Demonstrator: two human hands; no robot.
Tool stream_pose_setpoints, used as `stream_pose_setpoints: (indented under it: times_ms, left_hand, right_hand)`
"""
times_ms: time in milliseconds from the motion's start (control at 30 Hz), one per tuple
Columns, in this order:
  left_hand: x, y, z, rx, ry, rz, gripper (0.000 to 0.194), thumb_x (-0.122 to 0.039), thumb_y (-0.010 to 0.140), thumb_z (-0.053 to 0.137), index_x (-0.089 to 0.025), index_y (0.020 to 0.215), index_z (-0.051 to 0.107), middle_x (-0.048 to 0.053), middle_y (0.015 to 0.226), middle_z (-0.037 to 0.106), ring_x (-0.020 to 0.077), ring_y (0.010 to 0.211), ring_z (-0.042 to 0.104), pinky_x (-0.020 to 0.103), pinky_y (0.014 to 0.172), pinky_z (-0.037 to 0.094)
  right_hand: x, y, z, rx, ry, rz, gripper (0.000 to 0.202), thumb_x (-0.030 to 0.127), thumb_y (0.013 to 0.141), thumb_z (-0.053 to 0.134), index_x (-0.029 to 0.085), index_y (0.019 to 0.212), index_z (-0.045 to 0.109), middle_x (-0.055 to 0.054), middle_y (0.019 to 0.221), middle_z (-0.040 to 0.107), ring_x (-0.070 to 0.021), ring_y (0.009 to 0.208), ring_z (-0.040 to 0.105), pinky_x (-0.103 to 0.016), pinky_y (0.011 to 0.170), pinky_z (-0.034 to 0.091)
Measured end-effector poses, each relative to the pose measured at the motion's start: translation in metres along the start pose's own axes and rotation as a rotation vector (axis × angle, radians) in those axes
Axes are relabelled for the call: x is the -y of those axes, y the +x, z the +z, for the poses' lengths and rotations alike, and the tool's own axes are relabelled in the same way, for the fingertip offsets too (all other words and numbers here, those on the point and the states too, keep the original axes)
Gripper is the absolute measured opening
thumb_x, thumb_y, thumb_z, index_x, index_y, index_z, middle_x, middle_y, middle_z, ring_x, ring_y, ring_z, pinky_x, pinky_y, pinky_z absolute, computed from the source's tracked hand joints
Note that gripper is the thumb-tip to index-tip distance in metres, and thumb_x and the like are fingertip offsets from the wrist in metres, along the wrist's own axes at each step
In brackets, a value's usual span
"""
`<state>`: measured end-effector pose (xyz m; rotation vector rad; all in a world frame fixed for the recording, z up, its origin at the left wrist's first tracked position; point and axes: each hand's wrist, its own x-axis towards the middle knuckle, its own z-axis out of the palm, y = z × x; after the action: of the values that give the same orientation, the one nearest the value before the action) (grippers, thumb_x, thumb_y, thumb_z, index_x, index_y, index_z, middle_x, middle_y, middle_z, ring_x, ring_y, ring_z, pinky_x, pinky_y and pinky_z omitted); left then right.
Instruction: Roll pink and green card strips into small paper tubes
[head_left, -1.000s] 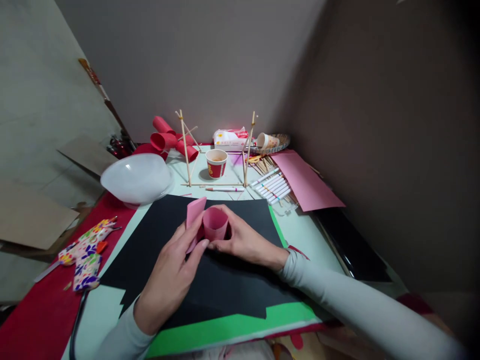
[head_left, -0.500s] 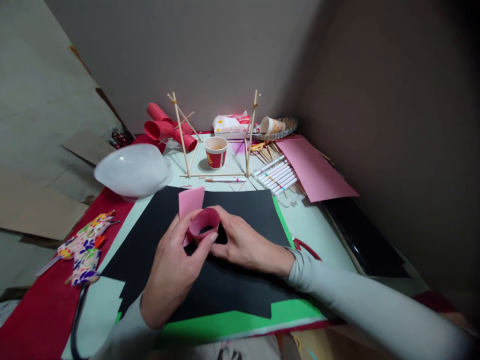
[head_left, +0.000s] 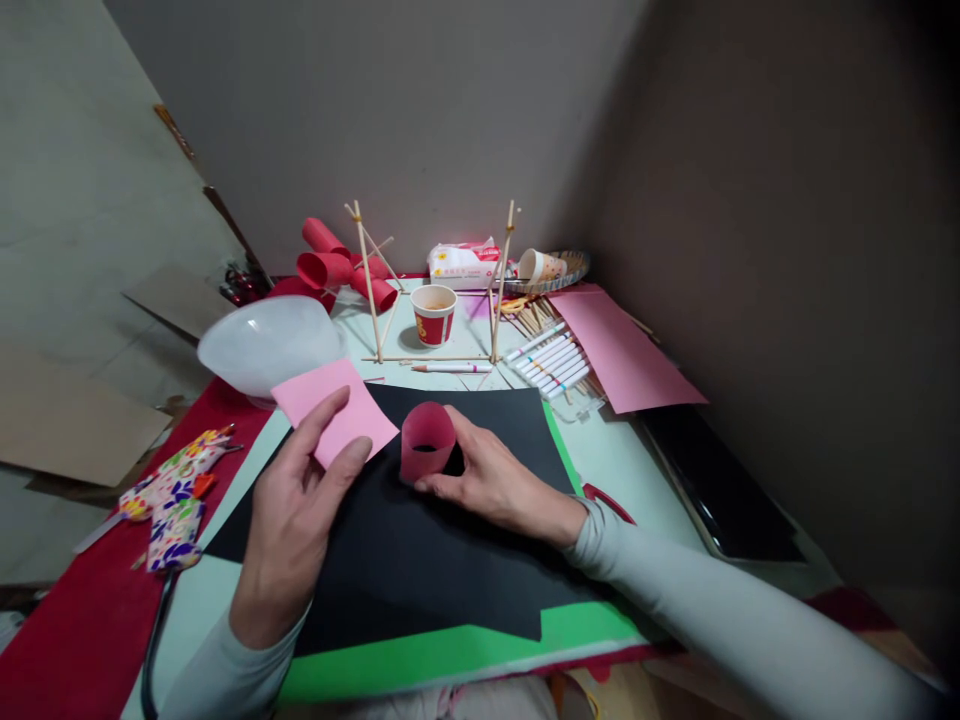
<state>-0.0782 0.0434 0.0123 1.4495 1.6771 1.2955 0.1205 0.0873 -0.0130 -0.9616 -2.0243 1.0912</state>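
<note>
My left hand point(head_left: 296, 510) grips a flat pink paper piece point(head_left: 349, 408) between thumb and fingers, tilted above the left part of the black sheet point(head_left: 435, 560). In my right hand point(head_left: 499, 480) is a dark pink paper tube point(head_left: 427, 445), its open end facing up, with my thumb and fingers around its right side. A small gap separates the tube from the flat piece. Under the black sheet, a green sheet point(head_left: 450, 665) shows along the front edge.
Beyond the black sheet, a stick frame point(head_left: 427, 358) surrounds a red and white cup point(head_left: 433, 318). A translucent bowl point(head_left: 266, 345) and patterned glue gun point(head_left: 176, 510) lie left. Markers point(head_left: 553, 362), a pink sheet point(head_left: 630, 355), scissors point(head_left: 607, 500) and a black panel point(head_left: 720, 490) are right.
My left hand has come off the tube and moved left with the flat pink piece, which is now tilted and more fully visible. My right hand still holds the tube.
</note>
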Motion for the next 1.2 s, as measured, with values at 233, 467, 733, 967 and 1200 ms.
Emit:
stream_pose_setpoints:
  times_ms: [233, 467, 733, 967, 1200]
  left_hand:
    - [0.012, -0.003, 0.009, 0.297, 0.199, 0.123, 0.059, -0.049, 0.091, 0.057, -0.018, 0.140, 0.064, 0.012, 0.139, 0.069, 0.0303, 0.135, 0.059, 0.048, 0.115, 0.044]
    - [0.011, -0.005, 0.011, 0.282, 0.253, 0.225, 0.052, -0.039, 0.089, 0.058, -0.020, 0.137, 0.068, 0.010, 0.134, 0.073, 0.0286, 0.123, 0.068, 0.043, 0.105, 0.053]
    - [0.003, -0.008, 0.002, -0.102, 0.122, 0.146, 0.035, -0.042, 0.091, 0.065, -0.025, 0.119, 0.077, 0.005, 0.126, 0.077, 0.0258, 0.117, 0.071, 0.038, 0.102, 0.054]
    - [-0.009, -0.003, -0.003, -0.378, -0.258, -0.031, 0.018, -0.018, 0.082, 0.072, -0.026, 0.096, 0.079, 0.001, 0.111, 0.079, 0.0240, 0.116, 0.068, 0.038, 0.109, 0.050]
    - [-0.011, 0.000, -0.002, -0.321, -0.406, -0.082, 0.021, -0.015, 0.076, 0.074, -0.025, 0.094, 0.080, 0.001, 0.108, 0.078, 0.0240, 0.118, 0.066, 0.036, 0.112, 0.047]
  right_hand:
    - [0.003, -0.001, -0.001, 0.043, 0.056, -0.046, 0.068, 0.021, 0.082, 0.084, 0.016, 0.139, 0.049, -0.013, 0.140, 0.059, -0.0278, 0.126, 0.058, -0.042, 0.108, 0.045]
    - [0.010, -0.004, -0.001, -0.057, 0.187, 0.045, 0.073, 0.040, 0.080, 0.086, 0.021, 0.141, 0.050, -0.010, 0.136, 0.062, -0.0238, 0.111, 0.068, -0.039, 0.099, 0.054]
    - [0.006, -0.003, -0.002, -0.109, 0.167, 0.008, 0.094, 0.035, 0.077, 0.089, 0.024, 0.154, 0.035, -0.011, 0.150, 0.057, -0.0256, 0.138, 0.055, -0.043, 0.117, 0.042]
    - [0.005, -0.004, -0.001, -0.002, 0.326, 0.157, 0.096, 0.026, 0.079, 0.084, 0.029, 0.159, 0.030, -0.010, 0.127, 0.071, -0.0255, 0.097, 0.076, -0.051, 0.104, 0.054]
    - [-0.002, -0.003, 0.000, -0.001, 0.248, 0.120, 0.087, 0.025, 0.079, 0.083, 0.024, 0.154, 0.038, -0.010, 0.125, 0.071, -0.0289, 0.122, 0.067, -0.051, 0.110, 0.050]
